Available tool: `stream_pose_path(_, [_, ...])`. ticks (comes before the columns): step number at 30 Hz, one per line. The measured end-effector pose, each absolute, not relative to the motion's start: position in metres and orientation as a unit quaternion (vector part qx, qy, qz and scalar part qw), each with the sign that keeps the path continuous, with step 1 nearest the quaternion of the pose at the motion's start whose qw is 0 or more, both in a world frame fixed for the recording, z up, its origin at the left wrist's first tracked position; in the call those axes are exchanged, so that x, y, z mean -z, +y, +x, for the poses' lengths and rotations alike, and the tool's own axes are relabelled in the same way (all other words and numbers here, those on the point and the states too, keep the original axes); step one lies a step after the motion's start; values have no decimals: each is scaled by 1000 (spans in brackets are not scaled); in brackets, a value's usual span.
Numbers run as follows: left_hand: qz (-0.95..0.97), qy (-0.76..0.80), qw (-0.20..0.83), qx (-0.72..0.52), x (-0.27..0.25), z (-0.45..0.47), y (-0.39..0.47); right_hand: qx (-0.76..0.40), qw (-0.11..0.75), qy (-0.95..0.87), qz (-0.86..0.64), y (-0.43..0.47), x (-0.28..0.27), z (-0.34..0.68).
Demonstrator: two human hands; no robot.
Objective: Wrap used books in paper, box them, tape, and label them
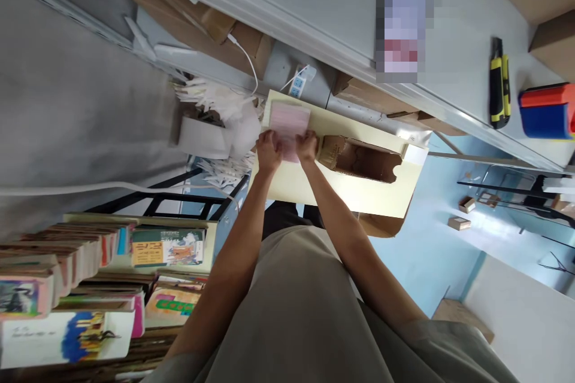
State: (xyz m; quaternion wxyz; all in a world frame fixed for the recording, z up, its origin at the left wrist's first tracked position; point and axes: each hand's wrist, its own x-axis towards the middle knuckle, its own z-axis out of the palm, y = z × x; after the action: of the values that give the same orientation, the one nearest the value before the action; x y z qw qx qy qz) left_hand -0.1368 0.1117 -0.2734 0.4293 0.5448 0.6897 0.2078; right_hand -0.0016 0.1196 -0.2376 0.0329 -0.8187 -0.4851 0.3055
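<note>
A pale pink sheet or flat packet lies on the cream-coloured board in front of me; its exact kind is unclear. My left hand grips its left edge near the lower corner, fingers curled. On the opposite edge, my right hand is closed with the fingers bent in. Just right of that hand rests an open, narrow cardboard box, its inside facing up. A small white slip sits at the board's right end.
Bundled cards fill a rack at lower left. A white bin overflowing with paper scraps stands left of the board. Behind are a power strip and cardboard boxes. On the grey shelf above lie a yellow-black utility knife and a red-blue object.
</note>
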Motion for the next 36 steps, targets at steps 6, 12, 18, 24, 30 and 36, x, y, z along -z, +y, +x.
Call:
stream_pose_path(6, [386,708,512,-298,268,-135,109,-377,89,-461,-798,108,173,-29])
stream_pose_path(12, [203,615,627,-433,230,-153,112,-468,326,-470,-674,52,110,9])
stream_pose_path(18, [268,474,779,-311,143,-141,91,-538,497,-351,-583,3,70,103])
stream_pose_path(24, [432,420,749,-275,73,-85,73,-519,527,-282,-611,-27,67,153])
stream_pose_path(30, [623,403,606,-286,28,-36,87,-469,533,-357,-607,-29,53,212])
stream_pose_path(36, [713,400,514,-258,0,6,109,-187,500,-569,-625,-11,-35,278])
